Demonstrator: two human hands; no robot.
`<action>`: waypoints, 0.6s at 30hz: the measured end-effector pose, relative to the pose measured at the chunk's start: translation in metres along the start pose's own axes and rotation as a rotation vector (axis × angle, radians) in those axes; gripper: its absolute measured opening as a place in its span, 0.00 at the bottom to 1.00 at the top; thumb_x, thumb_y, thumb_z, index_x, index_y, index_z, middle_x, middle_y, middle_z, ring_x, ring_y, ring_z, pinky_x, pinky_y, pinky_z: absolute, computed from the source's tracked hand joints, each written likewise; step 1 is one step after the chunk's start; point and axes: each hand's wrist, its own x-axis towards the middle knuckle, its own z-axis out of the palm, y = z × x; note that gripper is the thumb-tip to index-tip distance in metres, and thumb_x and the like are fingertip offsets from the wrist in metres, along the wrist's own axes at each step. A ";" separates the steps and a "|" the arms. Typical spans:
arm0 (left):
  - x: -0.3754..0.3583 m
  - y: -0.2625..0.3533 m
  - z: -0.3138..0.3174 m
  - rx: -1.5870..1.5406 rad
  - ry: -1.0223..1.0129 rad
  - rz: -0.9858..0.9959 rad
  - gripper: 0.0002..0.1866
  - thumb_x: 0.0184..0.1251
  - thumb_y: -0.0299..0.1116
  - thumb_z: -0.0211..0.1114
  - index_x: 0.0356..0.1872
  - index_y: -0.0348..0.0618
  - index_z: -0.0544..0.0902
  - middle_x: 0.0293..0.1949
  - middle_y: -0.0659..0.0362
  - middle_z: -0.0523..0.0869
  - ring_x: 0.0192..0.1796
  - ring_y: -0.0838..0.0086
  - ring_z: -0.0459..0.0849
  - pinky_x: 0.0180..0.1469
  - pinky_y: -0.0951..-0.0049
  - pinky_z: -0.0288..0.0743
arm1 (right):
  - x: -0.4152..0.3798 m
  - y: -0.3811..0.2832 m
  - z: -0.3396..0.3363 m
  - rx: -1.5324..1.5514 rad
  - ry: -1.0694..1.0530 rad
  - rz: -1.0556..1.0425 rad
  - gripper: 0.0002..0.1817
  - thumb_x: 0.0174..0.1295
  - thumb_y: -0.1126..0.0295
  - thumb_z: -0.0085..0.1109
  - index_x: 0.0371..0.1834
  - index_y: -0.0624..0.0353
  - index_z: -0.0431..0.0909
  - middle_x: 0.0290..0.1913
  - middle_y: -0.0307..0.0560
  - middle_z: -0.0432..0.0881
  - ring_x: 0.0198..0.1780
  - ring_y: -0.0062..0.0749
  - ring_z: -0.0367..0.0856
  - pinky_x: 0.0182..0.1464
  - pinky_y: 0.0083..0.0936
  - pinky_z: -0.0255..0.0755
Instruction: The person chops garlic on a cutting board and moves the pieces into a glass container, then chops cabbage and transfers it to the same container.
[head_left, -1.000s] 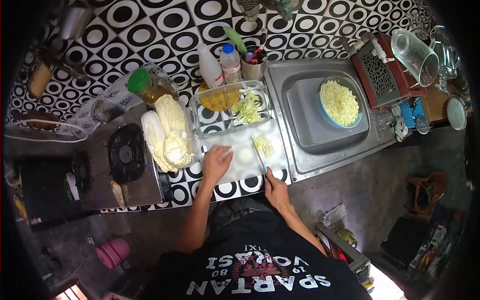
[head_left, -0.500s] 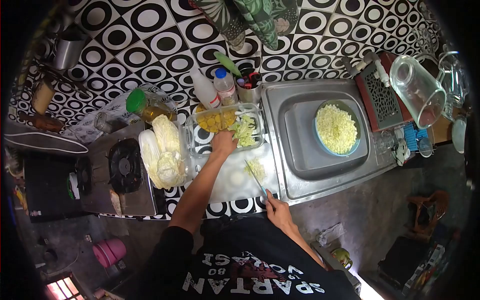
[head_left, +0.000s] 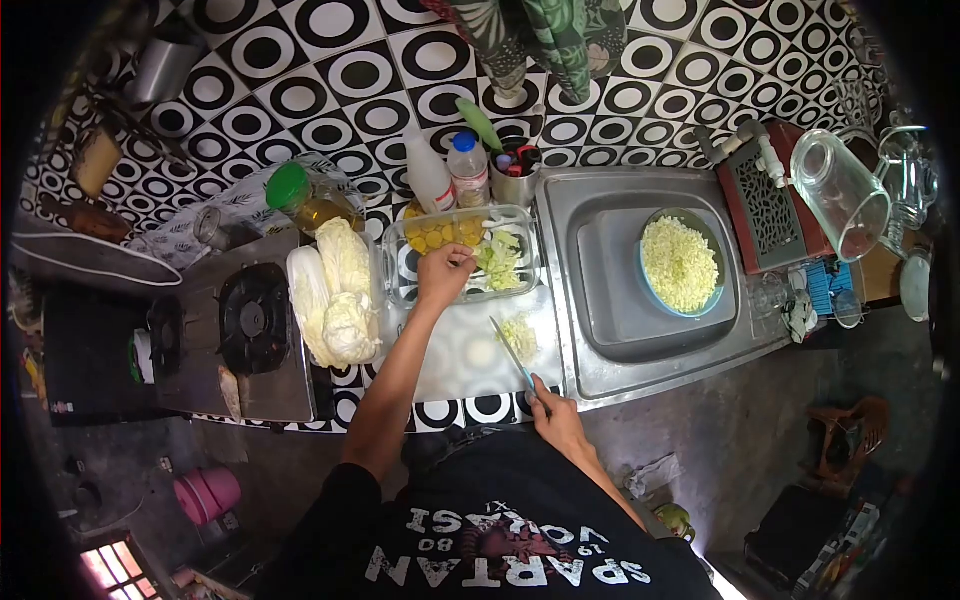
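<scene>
My left hand (head_left: 446,272) reaches over a clear glass container (head_left: 408,293), its fingers pinched together beside cut pale-green cabbage pieces (head_left: 502,262). What lies between the fingertips, if anything, is hidden. In my right hand (head_left: 561,422) is a knife (head_left: 514,352) with a light blue handle. Its blade points away from me over a translucent cutting board (head_left: 455,365), next to a small heap of finely chopped cabbage (head_left: 519,337). Whole napa cabbages (head_left: 345,290) lie left of the board.
Right of the board, a bowl of chopped cabbage (head_left: 680,264) stands in the metal sink (head_left: 605,330). Bottles (head_left: 469,172) and a utensil cup (head_left: 515,186) line the wall behind the container. A gas stove (head_left: 250,318) and a green-lidded jar (head_left: 296,192) are at the left.
My left hand has lifted slightly and its fingers are drawn in beside the cabbage pieces. My right hand keeps the knife over the board. The whole view has shifted a little.
</scene>
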 end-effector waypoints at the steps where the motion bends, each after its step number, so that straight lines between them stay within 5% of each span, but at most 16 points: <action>1: 0.001 0.002 -0.002 -0.084 -0.010 -0.005 0.12 0.47 0.31 0.69 0.34 0.39 0.84 0.25 0.58 0.84 0.25 0.77 0.80 0.32 0.77 0.73 | 0.000 -0.007 -0.001 -0.017 -0.002 -0.001 0.23 0.60 0.70 0.51 0.61 0.54 0.69 0.30 0.63 0.80 0.34 0.52 0.80 0.40 0.34 0.72; 6: -0.010 -0.003 -0.020 0.008 -0.120 0.099 0.13 0.46 0.28 0.71 0.36 0.38 0.83 0.26 0.61 0.83 0.26 0.81 0.78 0.31 0.79 0.72 | 0.000 -0.018 0.004 -0.041 0.004 0.017 0.24 0.59 0.70 0.52 0.62 0.53 0.68 0.29 0.64 0.79 0.34 0.55 0.80 0.40 0.38 0.72; 9: -0.033 0.009 -0.034 -0.223 -0.297 -0.057 0.12 0.46 0.27 0.71 0.35 0.40 0.84 0.28 0.61 0.83 0.30 0.81 0.78 0.33 0.78 0.71 | -0.013 -0.022 0.016 -0.113 0.106 -0.068 0.23 0.60 0.69 0.52 0.61 0.51 0.69 0.23 0.62 0.77 0.27 0.46 0.80 0.36 0.31 0.71; 11: -0.044 0.000 -0.037 -0.185 -0.281 -0.036 0.12 0.47 0.27 0.71 0.35 0.39 0.84 0.28 0.61 0.83 0.31 0.81 0.78 0.33 0.79 0.71 | -0.012 -0.039 0.013 -0.070 0.024 0.093 0.24 0.59 0.69 0.52 0.61 0.53 0.68 0.27 0.65 0.78 0.33 0.56 0.80 0.38 0.37 0.72; 15: -0.072 -0.002 -0.045 -0.158 -0.294 0.013 0.11 0.49 0.28 0.70 0.36 0.39 0.83 0.28 0.63 0.82 0.29 0.83 0.74 0.33 0.81 0.69 | -0.019 -0.044 0.020 -0.061 0.076 0.134 0.24 0.60 0.68 0.52 0.61 0.50 0.68 0.28 0.66 0.78 0.36 0.57 0.79 0.38 0.37 0.72; 16: -0.079 0.004 -0.051 -0.152 -0.344 0.020 0.11 0.50 0.28 0.69 0.36 0.38 0.83 0.28 0.65 0.81 0.27 0.84 0.70 0.34 0.83 0.68 | -0.021 -0.042 0.023 -0.059 0.143 0.078 0.23 0.60 0.67 0.52 0.61 0.50 0.69 0.24 0.64 0.77 0.29 0.51 0.81 0.35 0.34 0.71; 18: -0.092 -0.003 -0.056 -0.138 -0.405 -0.025 0.12 0.50 0.28 0.69 0.37 0.39 0.83 0.28 0.66 0.81 0.27 0.85 0.68 0.33 0.83 0.67 | -0.026 -0.042 0.026 -0.044 0.196 0.103 0.23 0.60 0.67 0.54 0.60 0.53 0.70 0.14 0.52 0.70 0.16 0.28 0.67 0.25 0.26 0.66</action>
